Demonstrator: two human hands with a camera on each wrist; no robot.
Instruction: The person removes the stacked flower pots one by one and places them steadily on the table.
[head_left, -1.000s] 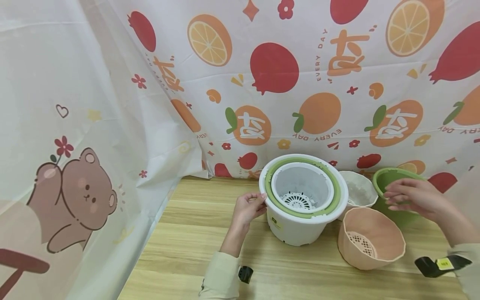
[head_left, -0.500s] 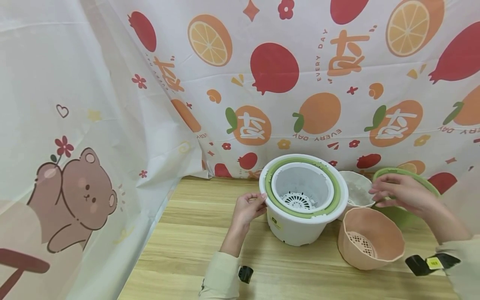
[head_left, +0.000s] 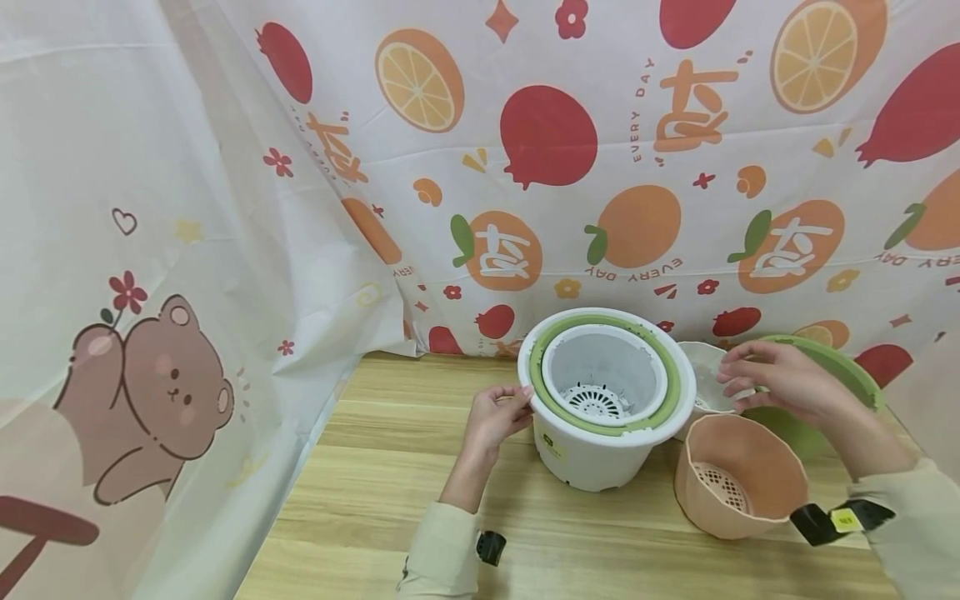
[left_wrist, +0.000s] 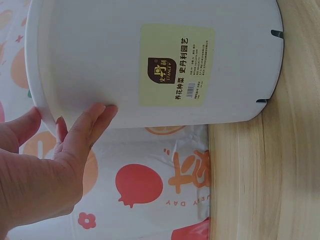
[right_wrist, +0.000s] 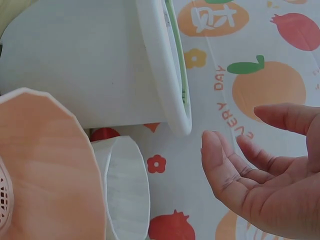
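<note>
Fruit-printed sheeting (head_left: 551,133) is hanging behind the wood-grain tabletop (head_left: 390,467), where the large white pot (head_left: 600,467) is standing upright, with a green pot (head_left: 674,379) nesting inside it and a pale pot (head_left: 600,358) sitting inside that one. My left grip (head_left: 498,417) is pinching the large white pot's rim, thumb at the top edge and fingers bending underneath. I'm judging that a light, level pinch is serving best, since a hard pull could be tipping the whole stack. My right grip (head_left: 783,379) is hovering with nothing in it, fingers loosely curving, above the small white pot (head_left: 701,371) and the green tub (head_left: 840,367). Because the peach pot (head_left: 776,475) is standing close by, I'm thinking that keeping this wrist high should be sparing its rim a knock from the wrist camera (head_left: 813,525).
</note>
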